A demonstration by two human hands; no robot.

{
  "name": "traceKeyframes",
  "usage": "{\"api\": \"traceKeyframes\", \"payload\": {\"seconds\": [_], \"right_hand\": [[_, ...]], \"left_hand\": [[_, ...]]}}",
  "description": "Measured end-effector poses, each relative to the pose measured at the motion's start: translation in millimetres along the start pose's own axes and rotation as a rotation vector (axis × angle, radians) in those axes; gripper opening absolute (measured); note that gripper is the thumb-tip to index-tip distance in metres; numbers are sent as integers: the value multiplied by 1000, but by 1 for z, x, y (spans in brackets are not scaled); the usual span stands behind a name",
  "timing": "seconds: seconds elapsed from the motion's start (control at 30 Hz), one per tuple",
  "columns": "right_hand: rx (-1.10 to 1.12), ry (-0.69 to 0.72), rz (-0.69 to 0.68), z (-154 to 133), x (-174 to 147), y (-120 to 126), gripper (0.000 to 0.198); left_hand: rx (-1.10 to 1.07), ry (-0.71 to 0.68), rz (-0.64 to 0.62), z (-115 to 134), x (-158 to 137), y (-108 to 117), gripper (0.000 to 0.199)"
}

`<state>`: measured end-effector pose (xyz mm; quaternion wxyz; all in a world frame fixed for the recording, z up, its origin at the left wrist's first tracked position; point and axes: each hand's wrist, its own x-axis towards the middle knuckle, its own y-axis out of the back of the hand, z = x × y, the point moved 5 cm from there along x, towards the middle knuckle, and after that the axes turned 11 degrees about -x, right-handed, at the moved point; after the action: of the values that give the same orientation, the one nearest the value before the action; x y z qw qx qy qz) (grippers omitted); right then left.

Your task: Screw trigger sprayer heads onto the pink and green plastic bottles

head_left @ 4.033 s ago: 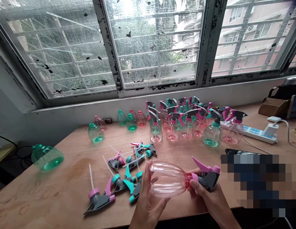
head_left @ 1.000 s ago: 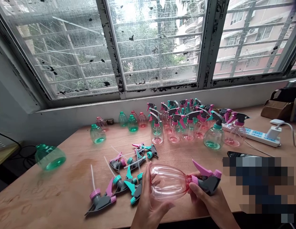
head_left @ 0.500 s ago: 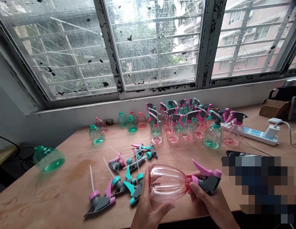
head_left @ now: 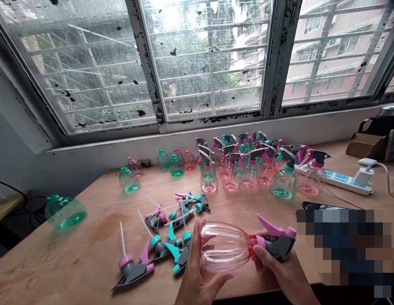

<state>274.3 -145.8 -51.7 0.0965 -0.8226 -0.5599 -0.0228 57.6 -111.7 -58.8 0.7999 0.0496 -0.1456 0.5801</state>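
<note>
A clear pink spray bottle (head_left: 227, 245) lies sideways above the table's front, base to the left. My left hand (head_left: 199, 267) is closed round its base end, the fingers showing through the plastic. At the neck, my right hand (head_left: 273, 264) grips the collar of a trigger sprayer (head_left: 281, 245) with a pink trigger and grey body. The sprayer sits on the bottle's mouth; I cannot tell how tightly. Left of my hands lie several loose trigger sprayers, among them a pink-and-grey one (head_left: 133, 269) and a green-and-grey one (head_left: 165, 243), their thin tubes sticking out.
Bottles with sprayers (head_left: 250, 169) stand grouped at the back. Bottles without sprayers, such as a green one (head_left: 129, 180), are at the back left; another green bottle (head_left: 66, 212) is near the left edge. A power strip (head_left: 349, 180) and a phone (head_left: 311, 206) lie to the right.
</note>
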Motion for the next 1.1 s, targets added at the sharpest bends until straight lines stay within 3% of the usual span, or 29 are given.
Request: {"api": "traceKeyframes", "payload": {"seconds": [0.37, 0.57, 0.7, 0.9, 1.1], "right_hand": [[1, -14, -10, -3, 0, -1, 36], [-23, -14, -7, -1, 0, 0, 37], [-10, -2, -1, -4, 0, -1, 37], [3, -12, 13, -5, -1, -1, 37], [1, -5, 2, -4, -1, 0, 34]], "left_hand": [[-15, -21, 33, 4, 3, -1, 104], [13, -41, 45, 10, 2, -3, 89], [14, -54, 15, 9, 1, -2, 102], [-34, 28, 11, 4, 2, -1, 103], [-3, -9, 26, 8, 3, -3, 84]]}}
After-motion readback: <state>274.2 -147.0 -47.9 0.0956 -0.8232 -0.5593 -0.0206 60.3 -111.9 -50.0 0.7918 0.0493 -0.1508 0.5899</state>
